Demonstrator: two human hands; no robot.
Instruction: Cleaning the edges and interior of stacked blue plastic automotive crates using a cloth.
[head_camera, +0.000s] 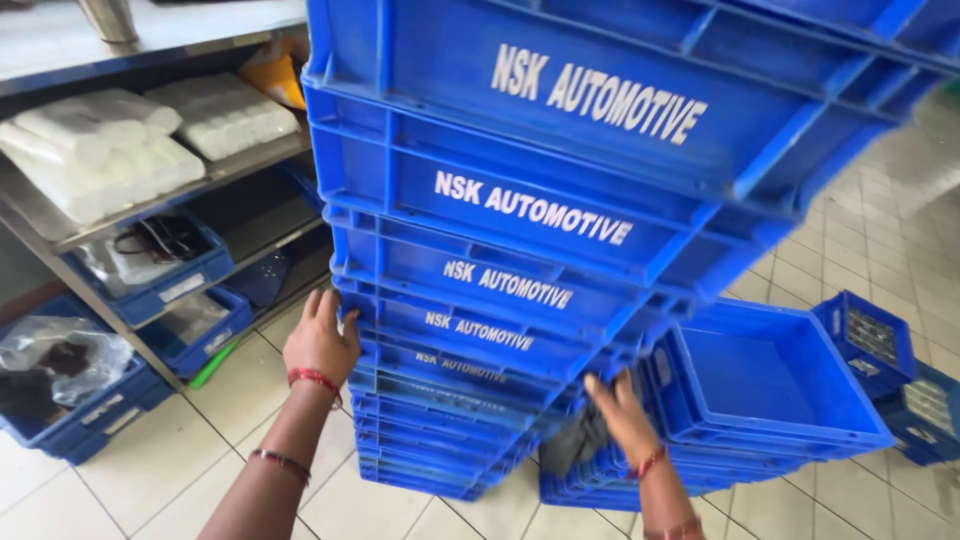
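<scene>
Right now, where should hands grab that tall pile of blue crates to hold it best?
Probably low down, at the two side edges of the tall pile of blue crates, one hand from each side. Each crate has a sticking-out rim to hook fingers under. The left hand already presses the left edge, and the right hand is at the lower right corner. The pile leans, so both sides need steadying.

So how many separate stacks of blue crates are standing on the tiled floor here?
2. The tall stack rises at centre, with the left hand on its side and the right hand at its lower right corner. A low stack sits beside it on the right. Others may be hidden behind.
</scene>
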